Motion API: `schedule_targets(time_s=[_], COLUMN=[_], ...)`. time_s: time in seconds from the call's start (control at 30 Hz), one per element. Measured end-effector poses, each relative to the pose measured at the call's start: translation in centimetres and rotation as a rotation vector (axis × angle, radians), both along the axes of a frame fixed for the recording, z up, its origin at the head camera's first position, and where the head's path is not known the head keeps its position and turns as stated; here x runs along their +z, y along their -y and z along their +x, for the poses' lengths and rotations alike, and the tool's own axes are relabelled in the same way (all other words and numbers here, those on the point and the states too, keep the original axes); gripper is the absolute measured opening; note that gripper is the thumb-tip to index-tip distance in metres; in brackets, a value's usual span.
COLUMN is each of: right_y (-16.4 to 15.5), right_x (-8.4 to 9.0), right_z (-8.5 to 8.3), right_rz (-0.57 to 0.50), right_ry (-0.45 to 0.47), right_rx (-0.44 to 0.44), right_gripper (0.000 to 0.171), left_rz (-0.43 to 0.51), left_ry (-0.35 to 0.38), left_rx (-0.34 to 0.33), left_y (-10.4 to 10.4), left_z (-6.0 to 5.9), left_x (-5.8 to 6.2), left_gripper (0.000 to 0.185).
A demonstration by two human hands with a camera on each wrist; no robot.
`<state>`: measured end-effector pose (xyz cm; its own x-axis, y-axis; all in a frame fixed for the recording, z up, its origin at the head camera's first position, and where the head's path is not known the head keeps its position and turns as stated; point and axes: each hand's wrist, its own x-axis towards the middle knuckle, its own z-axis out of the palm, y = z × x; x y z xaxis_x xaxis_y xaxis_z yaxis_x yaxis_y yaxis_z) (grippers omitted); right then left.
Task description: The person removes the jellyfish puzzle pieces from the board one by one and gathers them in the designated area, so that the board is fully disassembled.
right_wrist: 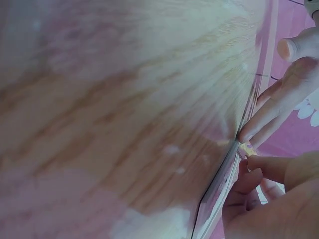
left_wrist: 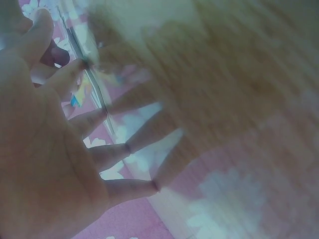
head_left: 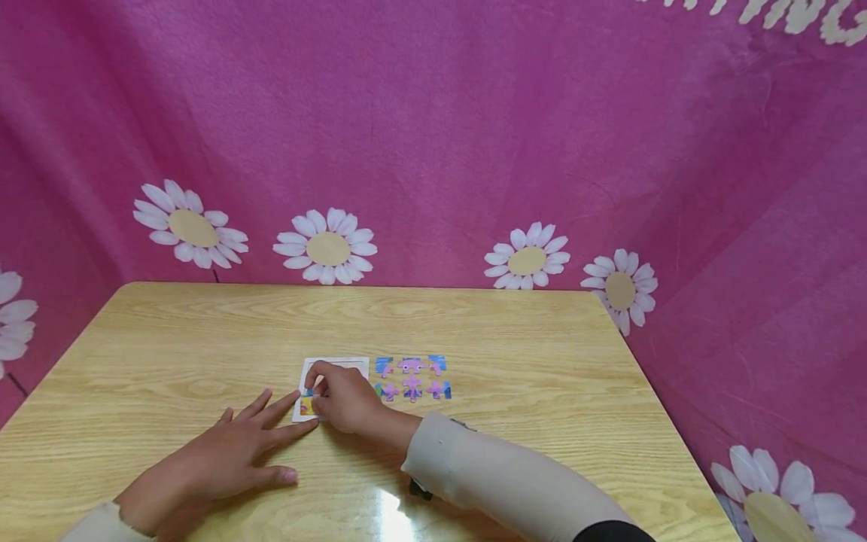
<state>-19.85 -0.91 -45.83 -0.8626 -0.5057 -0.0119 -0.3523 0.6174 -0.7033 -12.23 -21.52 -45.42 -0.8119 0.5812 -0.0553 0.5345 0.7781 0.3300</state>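
A white puzzle tray (head_left: 335,361) lies on the table with a yellow puzzle piece (head_left: 307,406) in its near left corner. My right hand (head_left: 348,399) reaches over the tray from the right, its thumb and curled fingers pinching a small puzzle piece (left_wrist: 75,101) with blue on it beside the yellow one. The palm hides most of the tray's middle. My left hand (head_left: 233,452) lies spread and palm down at the tray's left side, two fingertips at its border. In the right wrist view, the right fingertips (right_wrist: 253,173) meet close over the yellow area.
Several loose puzzle pieces (head_left: 412,379) with a pink creature on blue lie in two rows just right of the tray. The wood-grain table (head_left: 521,354) reflects light near its front. A pink curtain (head_left: 433,135) with daisies stands behind and beside it.
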Motion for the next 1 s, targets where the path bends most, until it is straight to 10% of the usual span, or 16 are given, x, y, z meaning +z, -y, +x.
schedule_targets(time_s=[0.37,1.0], right_y=[-0.4,-5.3], right_x=[0.7,0.5], right_z=[0.2,0.8], right_rz=[-0.221,-0.249], right_ry=[0.160,0.199], right_rx=[-0.065,-0.075], right_gripper=[0.020,0.016], left_rz=[0.005,0.007], left_ry=[-0.028,-0.009], left_rx=[-0.006,0.002], left_y=[-0.1,-0.2], left_z=[0.0,0.1], left_x=[0.0,0.2], left_gripper=[0.067,0.068])
